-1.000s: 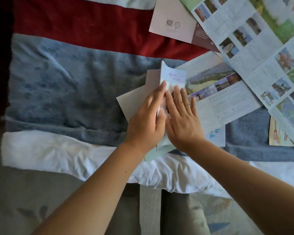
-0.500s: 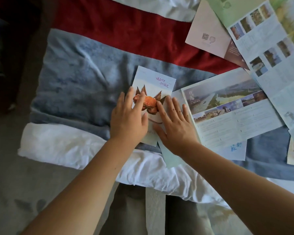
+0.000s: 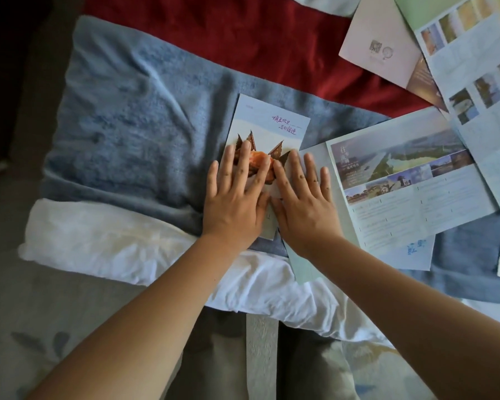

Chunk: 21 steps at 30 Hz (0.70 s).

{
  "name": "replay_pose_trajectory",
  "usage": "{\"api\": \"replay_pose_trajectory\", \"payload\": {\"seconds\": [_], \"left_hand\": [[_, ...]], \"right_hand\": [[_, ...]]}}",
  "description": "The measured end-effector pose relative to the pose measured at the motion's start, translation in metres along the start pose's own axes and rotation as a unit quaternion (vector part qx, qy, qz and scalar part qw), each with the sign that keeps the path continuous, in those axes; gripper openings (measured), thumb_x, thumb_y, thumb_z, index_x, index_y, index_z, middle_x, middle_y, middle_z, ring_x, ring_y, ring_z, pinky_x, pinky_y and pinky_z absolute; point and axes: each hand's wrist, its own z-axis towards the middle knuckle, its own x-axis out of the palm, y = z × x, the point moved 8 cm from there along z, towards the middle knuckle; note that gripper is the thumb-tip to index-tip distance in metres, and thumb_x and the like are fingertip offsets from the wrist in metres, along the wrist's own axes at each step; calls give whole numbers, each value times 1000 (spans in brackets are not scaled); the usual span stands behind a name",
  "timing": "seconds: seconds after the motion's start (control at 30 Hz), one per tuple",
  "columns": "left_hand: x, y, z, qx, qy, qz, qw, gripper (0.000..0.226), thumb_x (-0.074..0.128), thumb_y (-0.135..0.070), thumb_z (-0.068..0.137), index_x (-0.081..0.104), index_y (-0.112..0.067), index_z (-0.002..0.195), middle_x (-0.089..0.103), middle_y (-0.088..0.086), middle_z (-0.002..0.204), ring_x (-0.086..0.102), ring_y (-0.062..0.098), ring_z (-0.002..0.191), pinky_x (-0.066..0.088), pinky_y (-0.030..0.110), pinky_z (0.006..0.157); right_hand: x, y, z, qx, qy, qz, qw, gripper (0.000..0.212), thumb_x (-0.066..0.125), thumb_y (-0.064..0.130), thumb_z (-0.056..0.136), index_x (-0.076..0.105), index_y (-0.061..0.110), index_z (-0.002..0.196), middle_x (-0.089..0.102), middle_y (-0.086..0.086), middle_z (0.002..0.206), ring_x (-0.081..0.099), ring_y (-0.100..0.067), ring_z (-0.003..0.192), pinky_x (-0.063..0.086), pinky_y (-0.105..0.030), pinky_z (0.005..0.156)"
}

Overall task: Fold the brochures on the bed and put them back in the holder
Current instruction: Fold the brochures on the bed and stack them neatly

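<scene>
1. Since a second ago the last panel, which then stood on edge between the hands, has come down. The crab-cover brochure (image 3: 267,122) now lies closed and flat, cover up, on the blue blanket (image 3: 127,125) of the bed.
2. Folding on this one looks all but done. What seems left is firming the crease and taking it to the holder, which is out of view.
3. The left hand (image 3: 233,206) lies flat on the lower left of the cover, fingers straight and spread, fingertips over the crab picture.
4. The right hand (image 3: 303,209) is flat and spread too. Its forefinger is on the brochure's right edge and the rest is on a pale green sheet (image 3: 303,269) alongside. Neither grip closes on anything; both only press.
5. A river-view brochure (image 3: 401,180) lies unfolded just to the right, and more open sheets (image 3: 474,67) lie beyond.
</scene>
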Motion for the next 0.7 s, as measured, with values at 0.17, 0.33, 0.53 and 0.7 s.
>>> {"api": "replay_pose_trajectory", "payload": {"seconds": [0.17, 0.33, 0.53, 0.7], "left_hand": [[-8, 42, 4, -12, -6, 5, 1000, 58, 24, -50, 106, 13, -36, 161, 1, 5, 171, 0, 28, 157, 8, 58, 122], [-15, 92, 4, -35, -19, 16, 999, 60, 20, -52, 104, 8, -39, 161, 0, 4, 171, -2, 27, 157, 6, 53, 123], [-19, 137, -6, -66, -47, 10, 997, 58, 23, -53, 105, 11, -41, 161, 1, 0, 171, 0, 25, 157, 8, 58, 122], [-17, 142, -6, -72, -61, 0, 996, 58, 27, -51, 106, 13, -40, 161, 2, 1, 171, 0, 25, 157, 5, 56, 123]], "right_hand": [[-2, 30, 21, -25, -3, 2, 1000, 61, 30, 45, 109, 20, 23, 165, 10, -11, 172, 0, -33, 159, -7, -45, 127], [-9, 70, 51, -60, -19, -6, 998, 60, 37, 44, 108, 26, 23, 163, 17, -11, 171, 5, -36, 159, -5, -47, 127], [-1, 108, 75, -97, -17, 14, 995, 60, 41, 44, 108, 29, 25, 163, 20, -11, 170, 8, -33, 159, -2, -46, 128], [4, 110, 77, -100, -39, 30, 994, 57, 43, 42, 108, 33, 25, 161, 23, -10, 170, 12, -33, 158, 2, -47, 129]]}}
